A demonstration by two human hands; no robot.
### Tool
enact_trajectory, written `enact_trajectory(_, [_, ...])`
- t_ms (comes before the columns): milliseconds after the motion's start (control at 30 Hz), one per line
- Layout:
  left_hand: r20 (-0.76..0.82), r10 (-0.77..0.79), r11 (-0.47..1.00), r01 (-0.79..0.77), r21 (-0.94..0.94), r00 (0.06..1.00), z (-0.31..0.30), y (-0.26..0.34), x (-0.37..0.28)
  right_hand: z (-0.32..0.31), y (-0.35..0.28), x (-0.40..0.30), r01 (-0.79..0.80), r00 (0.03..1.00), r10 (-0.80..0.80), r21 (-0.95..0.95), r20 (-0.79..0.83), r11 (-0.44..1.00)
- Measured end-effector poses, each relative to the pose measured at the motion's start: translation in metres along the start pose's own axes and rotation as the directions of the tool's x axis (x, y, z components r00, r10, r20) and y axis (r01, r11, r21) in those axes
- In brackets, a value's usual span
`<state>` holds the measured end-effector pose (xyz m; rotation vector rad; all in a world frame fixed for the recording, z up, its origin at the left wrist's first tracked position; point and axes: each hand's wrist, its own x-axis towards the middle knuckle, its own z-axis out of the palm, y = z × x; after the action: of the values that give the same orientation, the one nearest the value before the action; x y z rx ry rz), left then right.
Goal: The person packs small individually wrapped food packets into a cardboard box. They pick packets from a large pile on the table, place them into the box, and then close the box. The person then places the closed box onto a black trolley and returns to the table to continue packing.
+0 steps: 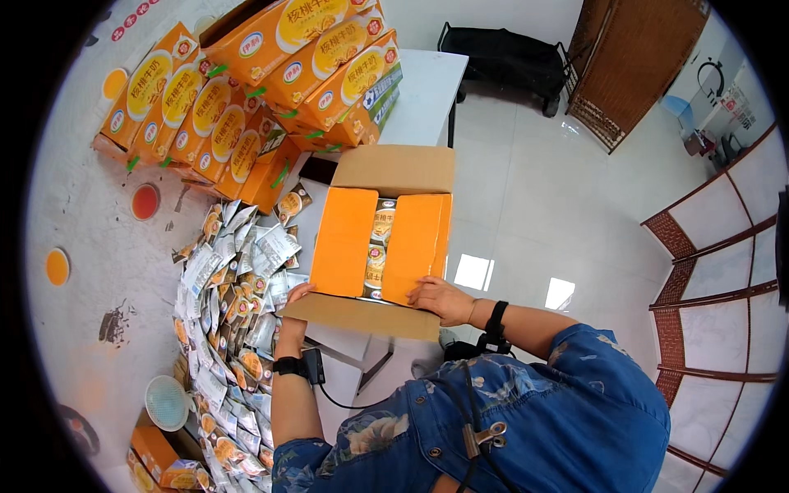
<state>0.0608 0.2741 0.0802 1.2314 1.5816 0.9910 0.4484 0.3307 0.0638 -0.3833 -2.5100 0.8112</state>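
Observation:
An orange cardboard carton (343, 240) stands upright before me, its two orange side flaps folded inward and its plain brown end flaps (394, 167) spread outward. Printed sachets (375, 262) show in the gap between the orange flaps. My left hand (297, 302) is at the carton's near left corner, partly hidden by the near brown flap. At the near right corner, my right hand (440, 300) rests its fingers on the orange flap and edge. Whether either hand grips the cardboard firmly is unclear.
A long heap of loose sachets (237, 308) lies left of the carton. Stacked orange boxes (330, 61) stand behind on a white table (425, 92). A black folding cart (505, 52) is beyond, near a woven screen (635, 68). More orange packaging (154, 453) sits at lower left.

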Motion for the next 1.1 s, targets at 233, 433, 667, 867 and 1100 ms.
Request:
enact_trajectory(233, [-0.025, -0.36, 0.91, 0.344, -0.232, 0.933, 0.022, 0.027, 0.021, -0.039, 0.003, 0.001, -0.342, 0.87, 0.362, 0.117, -0.335, 0.932])
enact_trajectory(433, [-0.306, -0.402, 0.904, 0.321, -0.283, 0.863, 0.052, 0.005, 0.044, -0.056, 0.1, 0.01, -0.684, 0.561, 0.628, 0.125, -0.539, 0.719])
enact_trajectory(667, [-0.317, -0.449, 0.893, 0.412, -0.179, 0.835, 0.051, 0.007, 0.049, -0.107, 0.161, 0.049, -0.163, 0.28, 0.94, 0.955, -0.196, 0.248])
enact_trajectory(867, [-0.188, -0.474, 0.88, 0.465, -0.09, 0.86, 0.042, 0.011, 0.05, -0.094, 0.152, 0.024, -0.136, 0.34, 0.94, 0.988, -0.027, 0.077])
enact_trajectory(1100, [-0.051, -0.452, 0.892, 0.449, -0.058, 0.891, 0.035, 0.036, 0.056, -0.116, 0.183, 0.051, -0.39, 0.317, 0.947, 0.916, 0.043, 0.089])
